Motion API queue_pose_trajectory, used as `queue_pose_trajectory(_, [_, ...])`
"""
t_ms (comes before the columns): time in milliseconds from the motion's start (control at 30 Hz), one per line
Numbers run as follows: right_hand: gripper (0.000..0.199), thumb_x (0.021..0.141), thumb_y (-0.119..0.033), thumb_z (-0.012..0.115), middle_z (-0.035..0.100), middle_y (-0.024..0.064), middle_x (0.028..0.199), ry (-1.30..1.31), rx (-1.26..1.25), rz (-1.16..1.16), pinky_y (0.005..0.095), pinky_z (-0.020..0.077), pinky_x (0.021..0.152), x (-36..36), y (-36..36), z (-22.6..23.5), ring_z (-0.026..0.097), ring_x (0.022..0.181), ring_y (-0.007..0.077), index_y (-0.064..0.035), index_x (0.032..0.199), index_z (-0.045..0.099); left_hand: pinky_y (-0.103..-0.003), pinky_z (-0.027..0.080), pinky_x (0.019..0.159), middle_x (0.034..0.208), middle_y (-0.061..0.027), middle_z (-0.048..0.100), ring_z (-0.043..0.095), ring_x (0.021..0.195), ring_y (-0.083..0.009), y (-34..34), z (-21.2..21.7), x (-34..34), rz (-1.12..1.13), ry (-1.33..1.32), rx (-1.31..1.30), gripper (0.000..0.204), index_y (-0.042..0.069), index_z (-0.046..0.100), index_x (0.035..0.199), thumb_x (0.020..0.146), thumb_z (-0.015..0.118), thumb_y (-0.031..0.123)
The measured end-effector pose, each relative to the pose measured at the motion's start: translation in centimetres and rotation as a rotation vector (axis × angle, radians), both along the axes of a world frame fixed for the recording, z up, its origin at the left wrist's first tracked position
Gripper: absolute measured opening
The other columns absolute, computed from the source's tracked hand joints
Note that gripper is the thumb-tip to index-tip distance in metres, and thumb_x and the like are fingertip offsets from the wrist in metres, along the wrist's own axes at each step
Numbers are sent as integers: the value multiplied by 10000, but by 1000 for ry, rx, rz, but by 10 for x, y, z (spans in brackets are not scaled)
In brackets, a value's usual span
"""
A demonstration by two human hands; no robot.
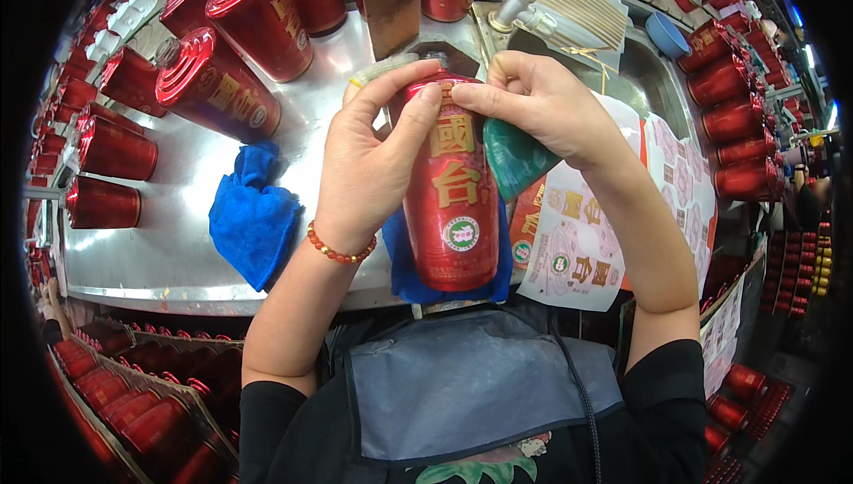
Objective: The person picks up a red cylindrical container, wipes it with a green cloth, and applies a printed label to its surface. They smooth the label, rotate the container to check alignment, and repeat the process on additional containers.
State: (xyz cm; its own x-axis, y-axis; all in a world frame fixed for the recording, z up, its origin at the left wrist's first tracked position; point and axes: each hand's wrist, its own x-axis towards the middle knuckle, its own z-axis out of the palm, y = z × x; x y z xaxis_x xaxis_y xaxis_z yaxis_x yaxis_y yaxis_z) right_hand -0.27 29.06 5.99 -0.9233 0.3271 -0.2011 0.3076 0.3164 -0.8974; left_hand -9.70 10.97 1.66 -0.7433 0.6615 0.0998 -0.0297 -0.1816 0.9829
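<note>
The left hand [369, 160] grips the red bottle [451, 191] by its upper body; the right hand [533, 102] pinches the bottle's shoulder, a green cloth [515, 157] tucked under its palm; the bottle lies on a blue cloth [404, 275] at the near edge of the metal surface [169, 244].

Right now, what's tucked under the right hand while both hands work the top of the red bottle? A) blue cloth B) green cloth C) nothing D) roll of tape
B: a crumpled green cloth sits under the right hand, against the red bottle that the left hand also grips; the blue cloth lies apart on the metal table.
</note>
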Motion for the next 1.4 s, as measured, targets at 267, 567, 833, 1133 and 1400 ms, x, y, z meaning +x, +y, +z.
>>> queue_pose_trajectory(267, [368, 996, -387, 712, 678, -8, 902, 230, -133, -46, 219, 508, 738, 0, 37, 1, 622, 817, 52, -26, 1062, 693, -327, 449, 1091, 1376, -125, 578, 547, 1293, -184, -13, -3, 3, -88, -129, -13, 596, -2, 482, 1500, 1002, 703, 239])
queue_pose_trajectory(567, [342, 886, -95, 812, 724, 9, 1028, 234, 150, 172, 241, 537, 882, 3, 15, 41, 665, 964, 78, -18, 1199, 700, -425, 344, 1195, 1560, -236, 359, 410, 1446, -313, -26, -22, 16, -160, 167, -50, 1158, -36, 101, 1635, 818, 863, 268])
queue_pose_trajectory(833, [295, 857, -74, 819, 726, 27, 979, 298, 373, 299, 262, 529, 862, 6, 10, 50, 667, 927, 90, -5, 1130, 732, -429, 375, 1177, 1559, -242, 359, 429, 1435, -315, -27, -22, 15, -172, 208, -58, 1183, -42, 85, 1634, 811, 873, 274])
queue_pose_trajectory(1133, [295, 857, -72, 815, 751, 34, 1021, 347, 611, 215, 265, 529, 864, -8, 28, 55, 676, 935, 99, 1, 1134, 743, -434, 368, 1180, 1561, -247, 355, 424, 1439, -328, -26, -24, 16, -161, 215, -48, 1190, -24, 81, 1641, 808, 873, 284])
queue_pose_trajectory(1400, [292, 861, -67, 805, 753, 51, 1022, 452, 639, 186, 274, 538, 840, -6, 28, 42, 690, 927, 125, -3, 1141, 750, -436, 323, 1203, 1574, -243, 343, 393, 1456, -334, -30, -28, 12, -138, 393, -144, 1158, -15, 82, 1645, 818, 841, 268])
